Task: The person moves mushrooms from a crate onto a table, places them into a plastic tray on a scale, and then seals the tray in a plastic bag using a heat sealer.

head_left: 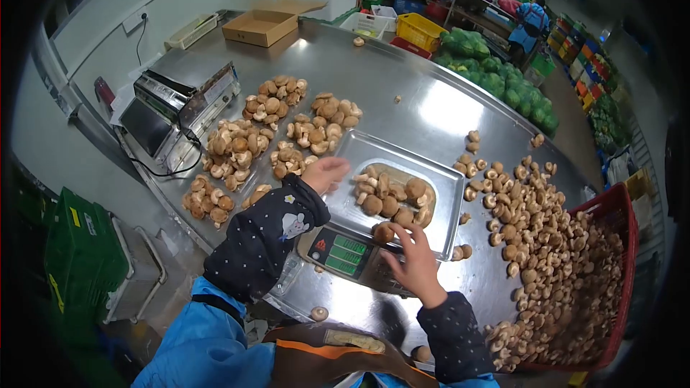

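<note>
A shallow metal tray [458, 194] sits on a digital scale [343, 253] with lit green displays. Several brown mushrooms [389, 206] lie inside the tray, on what looks like a clear plastic container. My left hand [327, 174] is over the tray's left edge, fingers stretched and holding nothing. At the tray's front rim, my right hand [417, 267] has its thumb and fingers apart. Its fingertips are beside a single mushroom [383, 233] and appear to touch it.
Mushroom piles [236, 145] stand left of the tray. A red crate [627, 244] lies tipped at the right, with mushrooms spilling onto the metal table [330, 65]. Another machine [172, 111] and a cardboard box [260, 27] are behind. A person [530, 25] is in the background.
</note>
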`<state>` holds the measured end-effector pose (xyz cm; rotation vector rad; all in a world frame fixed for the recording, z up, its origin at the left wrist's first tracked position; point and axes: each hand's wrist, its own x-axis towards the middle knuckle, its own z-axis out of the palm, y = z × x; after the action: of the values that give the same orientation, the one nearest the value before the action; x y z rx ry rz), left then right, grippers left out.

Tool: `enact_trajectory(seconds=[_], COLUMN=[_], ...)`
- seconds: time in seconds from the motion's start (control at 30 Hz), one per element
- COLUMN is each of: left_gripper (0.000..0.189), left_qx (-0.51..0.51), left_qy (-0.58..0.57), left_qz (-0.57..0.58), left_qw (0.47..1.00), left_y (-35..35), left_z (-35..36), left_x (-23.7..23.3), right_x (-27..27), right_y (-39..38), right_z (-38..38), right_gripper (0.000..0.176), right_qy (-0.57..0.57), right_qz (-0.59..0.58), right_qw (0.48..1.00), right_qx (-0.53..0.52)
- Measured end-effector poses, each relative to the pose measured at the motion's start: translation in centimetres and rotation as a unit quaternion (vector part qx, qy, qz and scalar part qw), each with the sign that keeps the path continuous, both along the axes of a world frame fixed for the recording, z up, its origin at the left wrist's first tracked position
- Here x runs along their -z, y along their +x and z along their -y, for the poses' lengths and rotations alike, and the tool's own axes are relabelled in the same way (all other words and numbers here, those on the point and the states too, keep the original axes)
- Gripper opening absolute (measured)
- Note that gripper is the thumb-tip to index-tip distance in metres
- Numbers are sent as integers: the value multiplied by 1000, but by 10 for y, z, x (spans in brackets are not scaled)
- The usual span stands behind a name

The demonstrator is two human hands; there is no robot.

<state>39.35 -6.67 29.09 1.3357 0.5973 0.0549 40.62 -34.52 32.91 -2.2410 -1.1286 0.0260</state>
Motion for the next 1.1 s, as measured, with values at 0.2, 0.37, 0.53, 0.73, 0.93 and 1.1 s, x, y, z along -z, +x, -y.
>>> enact_trajectory(seconds=[0.2,0.37,0.53,0.73,0.93,1.1], left_gripper=[31,32,50,80,73,61], left_qx=[-4,-9,11,17,-1,14], left_qy=[-1,54,174,361,423,471], left_qz=[19,13,113,35,21,134], left_qw=[1000,998,978,932,906,872], left_y=[-11,-9,24,43,57,62], left_z=[0,-3,15,42,69,71], left_x=[-11,0,15,6,31,74], right_x=[24,11,-10,12,58,26], right_y=[6,20,65,83,93,63], right_z=[-26,-21,-18,-17,-37,-50], right_gripper=[45,45,47,56,47,48], right_qy=[-57,101,39,114,117,1], right_qz=[65,88,121,62,23,27], right_qw=[996,990,991,989,990,993], right_qx=[-24,-37,28,72,79,112])
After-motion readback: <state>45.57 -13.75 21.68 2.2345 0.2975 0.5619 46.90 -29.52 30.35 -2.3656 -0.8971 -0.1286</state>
